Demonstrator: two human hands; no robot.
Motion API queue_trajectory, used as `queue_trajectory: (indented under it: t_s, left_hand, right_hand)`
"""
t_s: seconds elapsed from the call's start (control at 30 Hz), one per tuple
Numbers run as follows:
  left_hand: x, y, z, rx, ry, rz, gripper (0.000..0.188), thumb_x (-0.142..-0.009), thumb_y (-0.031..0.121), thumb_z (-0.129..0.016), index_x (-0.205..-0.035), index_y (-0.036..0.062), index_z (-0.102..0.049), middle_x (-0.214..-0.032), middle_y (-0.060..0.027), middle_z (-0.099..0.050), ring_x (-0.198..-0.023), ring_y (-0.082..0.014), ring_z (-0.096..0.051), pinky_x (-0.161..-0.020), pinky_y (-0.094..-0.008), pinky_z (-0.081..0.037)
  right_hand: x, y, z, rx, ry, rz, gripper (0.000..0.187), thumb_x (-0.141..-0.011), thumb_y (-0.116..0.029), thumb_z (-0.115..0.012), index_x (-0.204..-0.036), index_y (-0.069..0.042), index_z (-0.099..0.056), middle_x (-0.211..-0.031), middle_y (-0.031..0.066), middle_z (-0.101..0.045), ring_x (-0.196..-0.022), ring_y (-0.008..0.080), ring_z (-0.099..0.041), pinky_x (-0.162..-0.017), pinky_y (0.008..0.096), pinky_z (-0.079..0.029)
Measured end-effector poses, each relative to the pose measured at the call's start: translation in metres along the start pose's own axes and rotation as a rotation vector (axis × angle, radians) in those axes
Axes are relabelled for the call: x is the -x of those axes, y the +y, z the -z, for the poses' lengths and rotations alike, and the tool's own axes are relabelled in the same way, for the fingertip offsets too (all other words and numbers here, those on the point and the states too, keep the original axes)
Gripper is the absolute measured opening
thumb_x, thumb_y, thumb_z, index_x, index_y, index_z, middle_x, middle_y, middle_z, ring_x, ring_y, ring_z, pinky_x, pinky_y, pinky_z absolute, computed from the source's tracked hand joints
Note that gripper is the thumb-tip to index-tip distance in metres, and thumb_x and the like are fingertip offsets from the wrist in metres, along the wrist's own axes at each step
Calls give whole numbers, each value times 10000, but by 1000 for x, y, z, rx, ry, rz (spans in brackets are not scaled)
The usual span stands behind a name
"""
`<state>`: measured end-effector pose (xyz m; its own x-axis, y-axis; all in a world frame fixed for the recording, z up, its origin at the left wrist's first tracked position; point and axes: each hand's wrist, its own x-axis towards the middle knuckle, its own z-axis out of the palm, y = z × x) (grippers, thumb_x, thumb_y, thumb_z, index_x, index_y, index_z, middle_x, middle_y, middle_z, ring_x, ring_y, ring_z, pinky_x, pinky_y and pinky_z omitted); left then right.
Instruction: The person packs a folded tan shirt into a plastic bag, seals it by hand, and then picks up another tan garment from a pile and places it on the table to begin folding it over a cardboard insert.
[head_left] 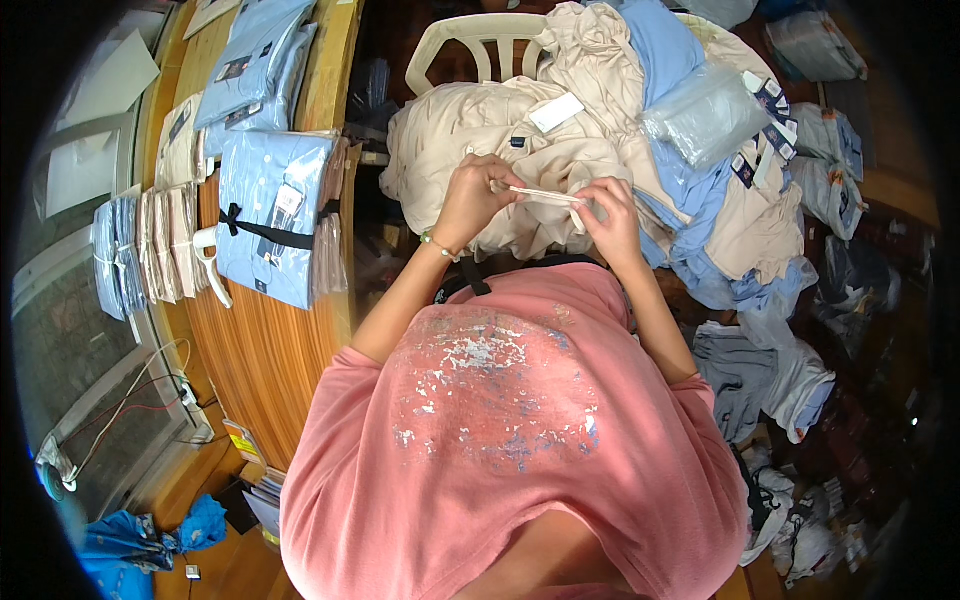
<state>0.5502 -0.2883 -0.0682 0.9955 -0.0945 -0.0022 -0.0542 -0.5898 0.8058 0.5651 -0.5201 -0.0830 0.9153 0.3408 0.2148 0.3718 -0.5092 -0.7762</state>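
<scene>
My left hand (483, 195) and my right hand (612, 215) are raised in front of my chest, a short way apart. Each pinches one end of a narrow folded edge of a beige garment (548, 192), drawn fairly straight between them. The rest of the garment seems to run into the beige clothes (440, 130) heaped behind my hands; where one ends and another begins is hard to see. On this heap lie a white paper tag (557, 113) and a small dark label (517, 142).
A pale plastic chair (480, 42) stands behind the heap. To its right are blue garments (668, 50), clear plastic bags (708, 115) and dark hang tags (775, 135). At left, a wooden table (275, 355) bears packed blue shirts (265, 190). Grey clothes (735, 370) lie at right.
</scene>
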Motion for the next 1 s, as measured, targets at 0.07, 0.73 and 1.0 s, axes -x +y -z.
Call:
queue_trajectory:
  t_s: [0.07, 0.73, 1.0]
  left_hand:
    - [-1, 7, 3, -71, 13, -22, 156, -620, 75, -779, -761, 100, -717, -790, -34, -641, -812, -222, -555, -757, -311, -428]
    - [15, -159, -9, -514, -3, 227, 240, -742, 209, -671, -928, 67, -619, -996, -82, -583, -996, -287, -546, -821, -414, -453]
    - [51, -173, -34, -490, 46, -70, 199, -746, 205, -678, -826, 37, -606, -834, -119, -580, -786, -318, -582, -695, -404, -463]
  right_hand:
    - [3, 1, 0, 45, 27, 12, 109, -707, -103, -703, -800, -66, -659, -847, 62, -569, -856, 263, -524, -762, 362, -418]
    - [-66, 145, -21, 645, -687, -259, 376, -748, -115, -602, -1123, -97, -622, -985, 150, -659, -919, 312, -628, -789, 393, -472]
    - [-20, 120, 107, -235, -130, -595, 287, -877, -82, -441, -1107, -50, -610, -771, 27, -609, -595, 112, -551, -552, 240, -456]
